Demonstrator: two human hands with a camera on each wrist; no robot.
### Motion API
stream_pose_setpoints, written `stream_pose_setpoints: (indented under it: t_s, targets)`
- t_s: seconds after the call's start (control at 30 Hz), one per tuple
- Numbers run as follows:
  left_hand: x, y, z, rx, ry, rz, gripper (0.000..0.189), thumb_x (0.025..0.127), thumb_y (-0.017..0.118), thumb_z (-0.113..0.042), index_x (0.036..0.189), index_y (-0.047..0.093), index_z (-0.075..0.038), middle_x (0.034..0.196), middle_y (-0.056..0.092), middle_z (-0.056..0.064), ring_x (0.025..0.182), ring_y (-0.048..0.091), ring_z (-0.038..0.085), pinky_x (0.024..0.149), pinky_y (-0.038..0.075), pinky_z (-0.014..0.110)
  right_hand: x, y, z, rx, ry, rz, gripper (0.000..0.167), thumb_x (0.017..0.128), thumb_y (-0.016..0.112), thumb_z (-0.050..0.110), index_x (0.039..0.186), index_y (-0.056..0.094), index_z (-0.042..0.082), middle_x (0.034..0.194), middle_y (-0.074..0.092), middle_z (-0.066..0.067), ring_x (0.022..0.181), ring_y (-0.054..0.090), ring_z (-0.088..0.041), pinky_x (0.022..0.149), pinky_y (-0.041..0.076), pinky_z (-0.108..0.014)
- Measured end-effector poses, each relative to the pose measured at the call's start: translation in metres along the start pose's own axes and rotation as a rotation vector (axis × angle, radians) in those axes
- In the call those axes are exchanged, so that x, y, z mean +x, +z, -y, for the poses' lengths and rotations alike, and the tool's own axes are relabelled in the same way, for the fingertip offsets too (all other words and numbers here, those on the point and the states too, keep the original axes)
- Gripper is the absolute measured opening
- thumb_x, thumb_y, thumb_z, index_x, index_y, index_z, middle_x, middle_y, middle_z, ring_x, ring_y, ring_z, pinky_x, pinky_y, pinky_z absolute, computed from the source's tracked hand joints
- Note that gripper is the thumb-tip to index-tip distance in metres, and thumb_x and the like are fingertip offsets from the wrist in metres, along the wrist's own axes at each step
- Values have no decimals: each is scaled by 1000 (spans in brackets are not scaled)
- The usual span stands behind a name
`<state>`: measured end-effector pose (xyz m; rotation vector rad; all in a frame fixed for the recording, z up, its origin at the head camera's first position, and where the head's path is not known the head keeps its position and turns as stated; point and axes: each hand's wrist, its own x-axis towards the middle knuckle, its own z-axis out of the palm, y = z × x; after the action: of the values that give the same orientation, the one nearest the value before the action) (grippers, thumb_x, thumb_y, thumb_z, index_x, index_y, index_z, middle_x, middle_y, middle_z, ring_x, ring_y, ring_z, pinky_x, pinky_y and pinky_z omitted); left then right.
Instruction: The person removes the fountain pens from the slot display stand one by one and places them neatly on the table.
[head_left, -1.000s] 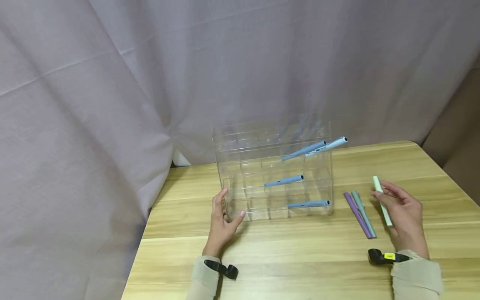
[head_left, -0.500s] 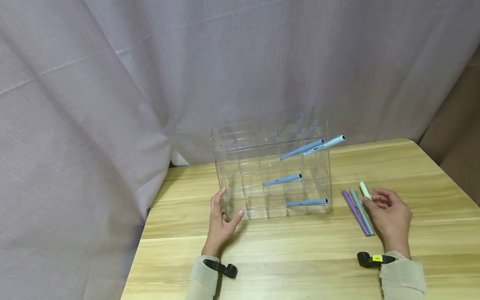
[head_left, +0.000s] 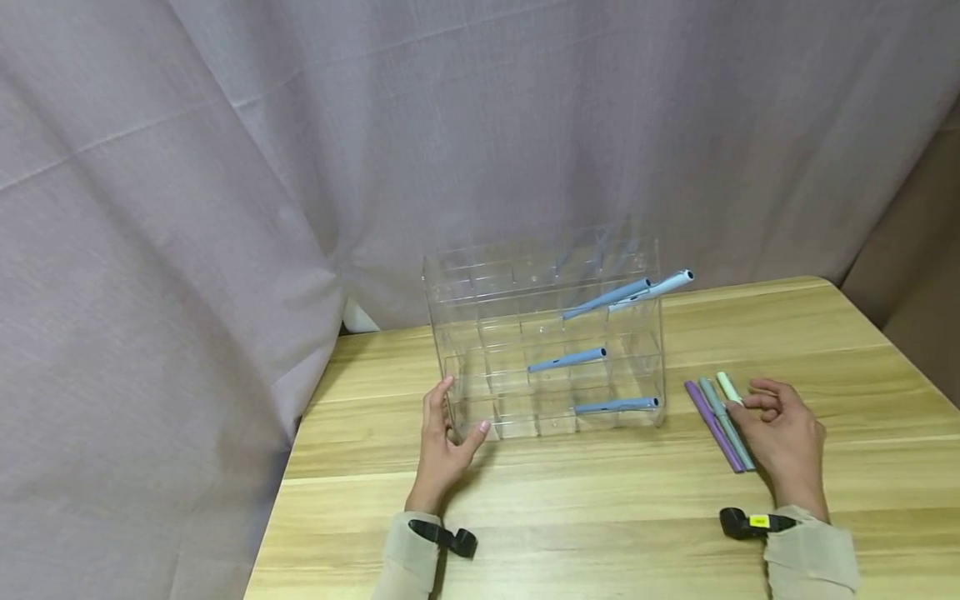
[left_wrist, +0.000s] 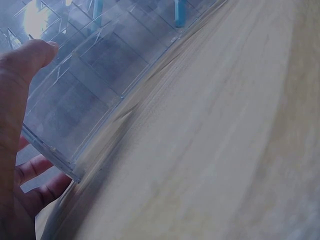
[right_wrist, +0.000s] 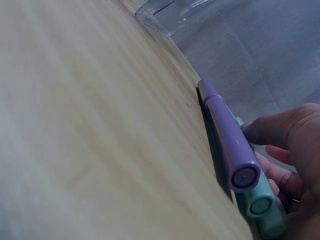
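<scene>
My left hand [head_left: 442, 454] grips the left edge of a clear acrylic pen organizer [head_left: 517, 429], thumb on the front and fingers behind the side wall. At the right, my right hand [head_left: 783, 437] pinches a light green pen [head_left: 726, 385] down at the table, hiding its lower half. Alongside lie a grey-green pen [head_left: 716, 404] and a purple pen [head_left: 705, 412], roughly parallel. In the right wrist view the purple pen [right_wrist: 232, 140] is nearest the camera, with the thumb [right_wrist: 265, 131] reaching past it to the pens behind.
Several pens rest in the organizer's compartments, such as a blue pen [head_left: 566, 360] mid-height and a pale blue pen [head_left: 663, 287] jutting out at the upper right. The wooden table [head_left: 600, 525] ends at a grey curtain [head_left: 487, 125] behind.
My right hand has moved left with the light green pen and lowered it beside the grey-green one. The left hand keeps its grip on the organizer.
</scene>
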<state>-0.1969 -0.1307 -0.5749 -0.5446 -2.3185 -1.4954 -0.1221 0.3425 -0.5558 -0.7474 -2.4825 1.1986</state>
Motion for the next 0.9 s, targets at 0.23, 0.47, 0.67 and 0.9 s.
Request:
stream_pose_setpoints:
  t_s: [0.23,0.47,0.67,0.9]
  targets:
    - [3,0,-2,3,4,11,88,92,84,-21,165,34,-15,162,40,16,143,49,47,92,50,44,1,0,3,-34,19,-36,50,102,63,32,148,61,11,81,49,38,75,48,11,71,39,-23]
    - [0,3,-2,-1,2,3,90,92,84,-22,165,33,-24,162,40,13,143,49,46,93,50,47,1,-2,7,-17,10,-76,46,103,62,29,145,63,9,93,67,19,72,48,11,70,38,-21]
    - [-6,5,-1,6,7,12,89,92,83,-23,165,32,-19,162,40,15,141,50,45,92,50,42,-14,-5,55,246,-73,-168,34,104,69,24,135,69,11,97,61,29,82,52,4,69,40,-9]
    - [-1,1,0,10,7,0,90,92,84,-22,166,32,-27,162,41,14,142,50,44,90,49,42,-4,-11,130,645,-301,-109,39,100,73,4,138,68,11,117,75,11,96,59,-7,77,45,-11]
